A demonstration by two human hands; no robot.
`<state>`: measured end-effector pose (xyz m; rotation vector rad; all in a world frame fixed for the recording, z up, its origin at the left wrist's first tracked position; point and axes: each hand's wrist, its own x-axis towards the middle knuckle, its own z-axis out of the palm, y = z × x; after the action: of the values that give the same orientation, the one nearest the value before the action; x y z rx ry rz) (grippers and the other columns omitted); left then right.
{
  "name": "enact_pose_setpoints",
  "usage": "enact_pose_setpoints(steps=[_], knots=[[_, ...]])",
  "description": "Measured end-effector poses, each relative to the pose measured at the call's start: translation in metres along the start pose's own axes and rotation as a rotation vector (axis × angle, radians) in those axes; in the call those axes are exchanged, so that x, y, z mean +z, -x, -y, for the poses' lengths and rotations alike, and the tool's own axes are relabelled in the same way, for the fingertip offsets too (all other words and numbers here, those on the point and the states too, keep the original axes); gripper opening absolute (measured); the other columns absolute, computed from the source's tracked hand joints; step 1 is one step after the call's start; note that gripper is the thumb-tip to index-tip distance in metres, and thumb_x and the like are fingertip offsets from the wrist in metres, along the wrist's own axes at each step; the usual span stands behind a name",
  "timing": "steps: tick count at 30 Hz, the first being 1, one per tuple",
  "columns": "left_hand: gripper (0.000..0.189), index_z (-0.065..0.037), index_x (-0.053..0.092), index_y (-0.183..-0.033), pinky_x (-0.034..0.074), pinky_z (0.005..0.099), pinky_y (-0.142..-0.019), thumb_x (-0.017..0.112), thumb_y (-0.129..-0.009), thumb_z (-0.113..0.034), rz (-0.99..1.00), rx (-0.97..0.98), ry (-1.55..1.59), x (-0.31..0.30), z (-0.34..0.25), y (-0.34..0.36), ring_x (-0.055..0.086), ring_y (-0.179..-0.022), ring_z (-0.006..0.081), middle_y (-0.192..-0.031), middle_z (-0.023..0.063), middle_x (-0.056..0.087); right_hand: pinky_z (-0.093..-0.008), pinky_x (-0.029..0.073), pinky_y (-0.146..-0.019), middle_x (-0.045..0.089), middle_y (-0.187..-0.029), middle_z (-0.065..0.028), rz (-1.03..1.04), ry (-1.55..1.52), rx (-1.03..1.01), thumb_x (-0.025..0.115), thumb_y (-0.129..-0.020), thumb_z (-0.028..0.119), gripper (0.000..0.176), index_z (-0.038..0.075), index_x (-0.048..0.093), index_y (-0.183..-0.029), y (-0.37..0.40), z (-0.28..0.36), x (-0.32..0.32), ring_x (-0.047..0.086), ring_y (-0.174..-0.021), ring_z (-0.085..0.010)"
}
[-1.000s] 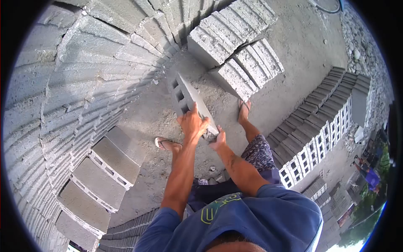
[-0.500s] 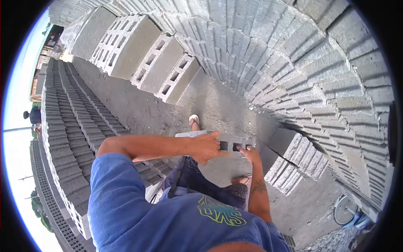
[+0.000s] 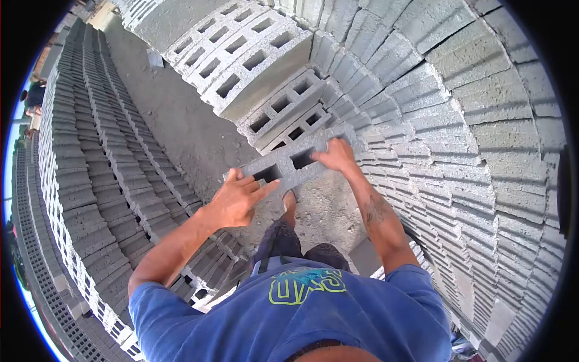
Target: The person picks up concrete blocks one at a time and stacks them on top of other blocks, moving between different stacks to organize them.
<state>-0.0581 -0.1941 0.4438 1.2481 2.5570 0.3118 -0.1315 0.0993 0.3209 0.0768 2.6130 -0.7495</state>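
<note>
Underfoot: dirt ground (image 3: 194, 134) between stacks (image 3: 102, 175).
Hands: left hand (image 3: 237, 200) and right hand (image 3: 335, 155) hold block (image 3: 291, 166).
Shirt (image 3: 362, 314): green letters, unreadable.

Ground surface (image 3: 199, 139): bare, grey and gritty, showing as a narrow strip running from the upper left down toward the centre. On the left, long rows of solid-faced blocks (image 3: 90, 157) stand directly on it, packed edge to edge, their line curving toward the bottom of the view. Across the top, a stepped stack of hollow blocks (image 3: 253, 54) rests on the ground, cores facing outward. It adjoins a tall block wall (image 3: 482, 120) that fills the right side. A small flat fragment (image 3: 155, 57) lies loose on the strip near the stack. One sandalled foot (image 3: 290, 202) stands on the ground at centre.
</note>
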Motion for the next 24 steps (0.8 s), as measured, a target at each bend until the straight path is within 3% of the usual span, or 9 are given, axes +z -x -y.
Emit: enact_pose_setpoints(steps=[5, 8, 12, 17, 19, 20, 21, 23, 24], knots=[[0.073, -0.014, 0.049, -0.134, 0.032, 0.0436, -0.084, 0.068, -0.064, -0.007, -0.26, -0.127, -0.06, 0.026, 0.081, -0.041, 0.052, -0.085, 0.0198, -0.083, 0.0033, 0.053, -0.0466, 0.05, -0.08, 0.065, -0.09, -0.0285, -0.144, 0.328, -0.259, 0.069, -0.066, 0.042, 0.051, -0.006, 0.068, -0.081, -0.121, 0.092, -0.086, 0.064, -0.088, -0.042], [0.074, -0.018, 0.047, -0.136, 0.033, 0.045, -0.085, 0.067, -0.066, -0.006, -0.341, -0.212, -0.131, 0.039, 0.134, -0.07, 0.051, -0.088, 0.0202, -0.082, 0.003, 0.051, -0.044, 0.049, -0.084, 0.066, -0.093, -0.0263, -0.145, 0.416, -0.28, 0.069, -0.067, 0.044, 0.05, -0.004, 0.07, -0.082, -0.186, 0.108, -0.09, 0.064, -0.091, -0.0398], [0.076, -0.021, 0.047, -0.136, 0.03, 0.0432, -0.081, 0.072, -0.066, -0.009, -0.484, -0.135, -0.073, 0.06, 0.174, -0.093, 0.048, -0.084, 0.0204, -0.083, 0.0017, 0.047, -0.0416, 0.046, -0.088, 0.067, -0.093, -0.0251, -0.14, 0.429, -0.221, 0.067, -0.07, 0.046, 0.049, -0.001, 0.071, -0.083, -0.233, 0.107, -0.079, 0.064, -0.092, -0.037], [0.075, -0.022, 0.049, -0.136, 0.029, 0.0412, -0.079, 0.074, -0.065, -0.014, -0.431, -0.111, -0.099, 0.061, 0.179, -0.095, 0.049, -0.088, 0.0206, -0.085, 0.0019, 0.048, -0.039, 0.039, -0.091, 0.07, -0.088, -0.0181, -0.138, 0.44, -0.228, 0.068, -0.071, 0.045, 0.045, 0.002, 0.072, -0.086, -0.233, 0.101, -0.076, 0.066, -0.091, -0.0296], [0.076, -0.022, 0.048, -0.136, 0.029, 0.0407, -0.078, 0.074, -0.065, -0.016, -0.476, -0.102, -0.15, 0.063, 0.176, -0.094, 0.049, -0.09, 0.0205, -0.086, 0.002, 0.049, -0.0395, 0.036, -0.096, 0.069, -0.088, -0.0166, -0.31, 0.391, -0.343, 0.068, -0.074, 0.046, 0.045, 0.003, 0.072, -0.085, -0.22, 0.095, -0.07, 0.064, -0.093, -0.0292], [0.071, -0.025, 0.048, -0.136, 0.031, 0.0429, -0.083, 0.071, -0.07, -0.017, -0.441, -0.146, -0.124, 0.058, 0.17, -0.094, 0.05, -0.097, 0.0209, -0.09, 0.0022, 0.054, -0.0403, 0.031, -0.1, 0.069, -0.089, -0.0155, -0.545, 0.373, -0.466, 0.066, -0.078, 0.046, 0.047, 0.001, 0.07, -0.093, -0.209, 0.087, -0.061, 0.063, -0.094, -0.0301], [0.071, -0.025, 0.048, -0.136, 0.031, 0.0429, -0.083, 0.071, -0.07, -0.017, -0.441, -0.131, -0.133, 0.058, 0.168, -0.093, 0.05, -0.097, 0.0209, -0.09, 0.0022, 0.054, -0.0403, 0.031, -0.1, 0.069, -0.089, -0.0155, -0.56, 0.369, -0.457, 0.066, -0.078, 0.046, 0.047, 0.001, 0.07, -0.093, -0.187, 0.085, -0.054, 0.063, -0.094, -0.0301], [0.069, -0.025, 0.047, -0.137, 0.032, 0.0457, -0.09, 0.071, -0.072, -0.019, -0.473, -0.202, -0.242, 0.059, 0.16, -0.095, 0.05, -0.108, 0.0215, -0.102, 0.0046, 0.057, -0.0426, 0.035, -0.098, 0.068, -0.096, -0.0154, -1.022, 0.084, -0.617, 0.066, -0.08, 0.044, 0.048, 0.001, 0.065, -0.102, -0.123, 0.068, -0.039, 0.061, -0.095, -0.032], [0.07, -0.025, 0.046, -0.138, 0.031, 0.0466, -0.093, 0.071, -0.073, -0.02, -0.462, -0.242, -0.252, 0.061, 0.155, -0.095, 0.048, -0.113, 0.0231, -0.111, 0.0065, 0.055, -0.0429, 0.038, -0.095, 0.067, -0.099, -0.0154, -0.885, -0.057, -0.589, 0.066, -0.08, 0.043, 0.049, 0.001, 0.064, -0.105, -0.077, 0.049, -0.028, 0.061, -0.097, -0.0324]])
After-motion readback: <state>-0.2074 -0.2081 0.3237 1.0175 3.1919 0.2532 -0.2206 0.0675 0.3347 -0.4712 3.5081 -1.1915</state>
